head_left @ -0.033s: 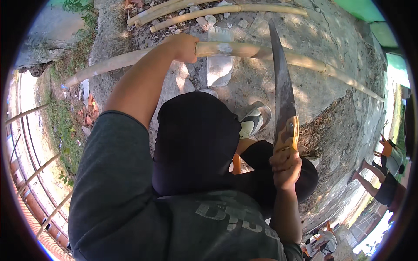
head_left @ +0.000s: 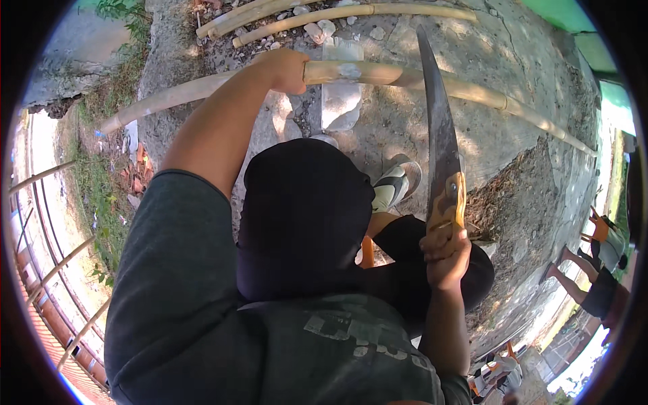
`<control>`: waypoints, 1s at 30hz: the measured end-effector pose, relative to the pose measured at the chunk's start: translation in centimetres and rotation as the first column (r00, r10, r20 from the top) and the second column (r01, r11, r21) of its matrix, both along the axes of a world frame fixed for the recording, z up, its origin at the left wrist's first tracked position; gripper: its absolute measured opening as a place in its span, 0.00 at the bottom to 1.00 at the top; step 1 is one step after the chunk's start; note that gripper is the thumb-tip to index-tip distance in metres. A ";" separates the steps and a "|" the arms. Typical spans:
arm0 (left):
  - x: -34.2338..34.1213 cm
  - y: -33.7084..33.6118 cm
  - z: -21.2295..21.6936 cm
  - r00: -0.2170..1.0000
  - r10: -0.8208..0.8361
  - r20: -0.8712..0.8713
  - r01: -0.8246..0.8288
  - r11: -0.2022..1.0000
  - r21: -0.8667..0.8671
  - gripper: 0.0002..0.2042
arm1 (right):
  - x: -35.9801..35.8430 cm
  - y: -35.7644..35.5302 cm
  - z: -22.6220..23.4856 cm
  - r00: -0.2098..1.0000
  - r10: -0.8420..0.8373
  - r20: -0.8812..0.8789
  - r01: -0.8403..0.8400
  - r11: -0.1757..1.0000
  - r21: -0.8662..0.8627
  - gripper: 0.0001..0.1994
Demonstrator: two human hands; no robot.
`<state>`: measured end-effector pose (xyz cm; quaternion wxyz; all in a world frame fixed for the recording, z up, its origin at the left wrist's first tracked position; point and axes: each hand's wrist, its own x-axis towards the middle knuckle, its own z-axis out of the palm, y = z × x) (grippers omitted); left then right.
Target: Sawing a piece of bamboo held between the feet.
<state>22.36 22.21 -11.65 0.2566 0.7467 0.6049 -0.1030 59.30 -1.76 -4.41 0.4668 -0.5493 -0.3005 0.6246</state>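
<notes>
My left hand (head_left: 287, 67) is closed around a long pale bamboo pole (head_left: 486, 94) that lies across the concrete ground. The pole rests on a whitish stone block (head_left: 341, 104). My right hand (head_left: 444, 253) grips the wooden handle of a long machete (head_left: 439, 135). Its dark blade points away from me and crosses over the pole to the right of my left hand. My black-clad knee and a light sandal (head_left: 391, 189) sit between the two hands.
More bamboo poles (head_left: 324, 15) and small stones lie at the far edge of the concrete. A bamboo railing (head_left: 47, 175) and grass run along the left. Other people (head_left: 601, 270) are at the right edge.
</notes>
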 end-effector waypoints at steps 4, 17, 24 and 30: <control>1.6 1.3 -1.7 0.996 -0.061 0.070 0.059 0.998 0.028 0.27 | -0.6 9.7 -1.1 0.977 0.033 0.212 -0.035 0.999 0.003 0.19; 0.1 1.6 -1.1 0.997 -0.036 0.066 0.043 0.995 -0.095 0.24 | -0.6 2.9 -1.1 0.997 -0.014 0.069 0.013 1.000 0.026 0.21; -0.6 2.4 -1.8 0.987 -0.036 0.159 0.057 0.990 -0.132 0.25 | -2.8 8.1 -0.5 0.987 0.013 0.163 -0.006 0.999 -0.044 0.21; -1.6 1.3 -2.3 0.988 -0.034 0.149 0.051 0.993 -0.110 0.25 | -0.4 -3.2 0.5 0.992 -0.053 0.111 0.057 0.998 -0.035 0.27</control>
